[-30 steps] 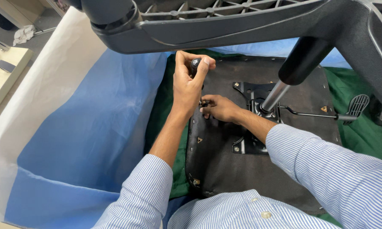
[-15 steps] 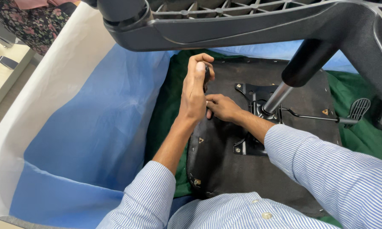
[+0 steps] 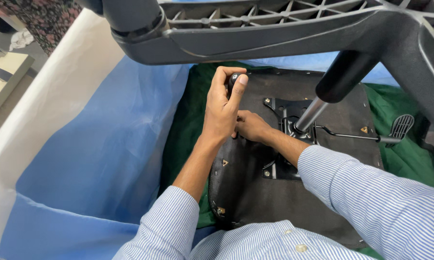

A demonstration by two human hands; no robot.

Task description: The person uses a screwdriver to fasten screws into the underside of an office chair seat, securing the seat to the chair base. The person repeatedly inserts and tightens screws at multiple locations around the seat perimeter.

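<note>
Blue sheet [image 3: 96,159] (green cloth [image 3: 188,120] atop).

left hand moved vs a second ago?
Yes, slightly. The left hand on the black tool handle sits closer to the metal mounting plate on the seat underside.

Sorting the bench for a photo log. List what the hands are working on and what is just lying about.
In use:
left hand gripping black tool handle
right hand on upturned seat underside
metal mounting plate

Lying about:
green cloth
blue sheet
desk

Seat underside [image 3: 255,192] on cloth [image 3: 188,125], cloth on sheet [image 3: 96,159], chair base [image 3: 284,29] above, lever [image 3: 352,136] right
</note>
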